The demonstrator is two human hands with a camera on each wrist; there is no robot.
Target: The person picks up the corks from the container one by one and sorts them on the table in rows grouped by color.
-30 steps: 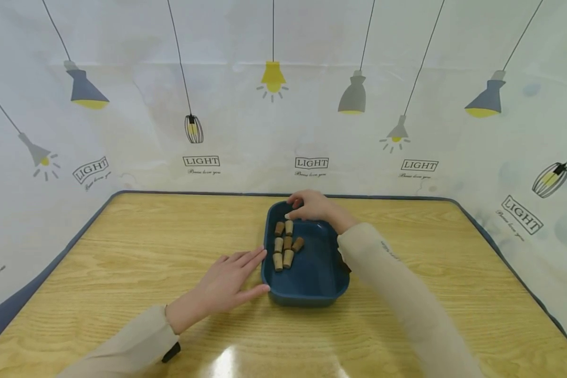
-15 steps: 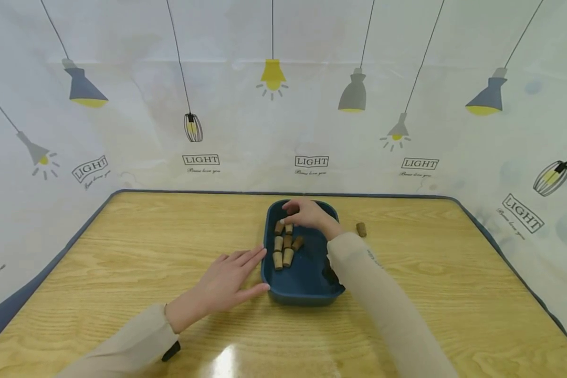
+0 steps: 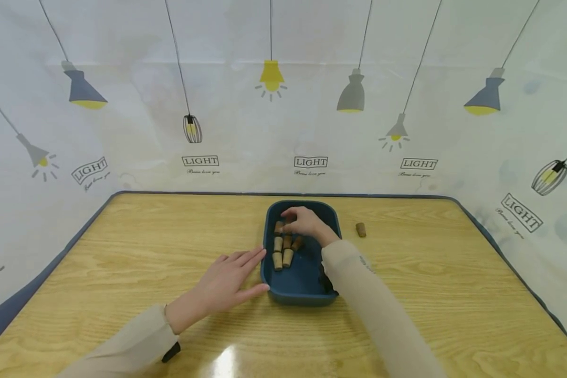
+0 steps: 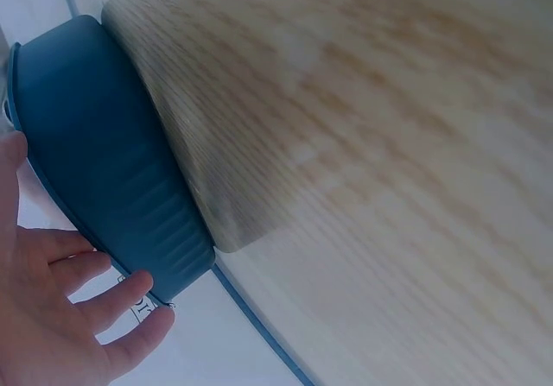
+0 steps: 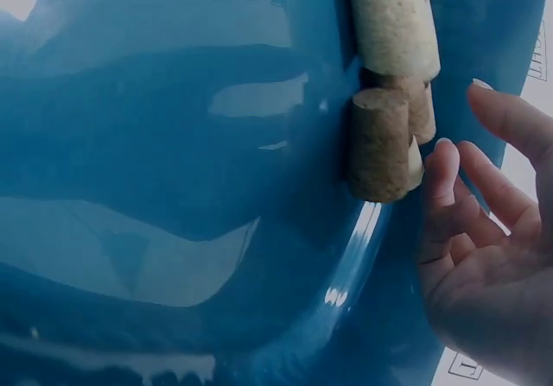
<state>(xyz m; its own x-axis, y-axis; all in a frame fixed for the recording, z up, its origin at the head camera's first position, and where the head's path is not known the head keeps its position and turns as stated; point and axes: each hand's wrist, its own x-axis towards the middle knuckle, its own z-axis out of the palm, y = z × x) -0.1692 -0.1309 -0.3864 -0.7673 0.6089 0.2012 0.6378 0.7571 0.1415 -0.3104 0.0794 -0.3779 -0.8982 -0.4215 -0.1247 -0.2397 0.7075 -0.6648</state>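
Observation:
A dark blue box [image 3: 298, 300] stands on the table, with several corks [image 3: 287, 258] lying in rows along its left side. My left hand [image 3: 227, 283] touches the box's left rim with extended fingers; the left wrist view shows its fingertips along the edge. Inside the box's far half, my right hand [image 3: 304, 222] reaches over the far corks and partly hides them. In the right wrist view, the right hand [image 5: 492, 282] has bent fingers beside a brown cork [image 5: 378, 144], with a gap between thumb and forefinger and no cork visible there.
One brown cork [image 3: 361, 229] lies on the wooden table [image 3: 430, 273], right of the box. A white backdrop [image 3: 245, 131] printed with lamps rises behind the table. The right sleeve [image 3: 373, 294] crosses the box's right rim.
My right hand has moved down and slightly toward me, from the box's far rim to over the far corks. The outside cork has come into view from behind the sleeve. The left hand stays put.

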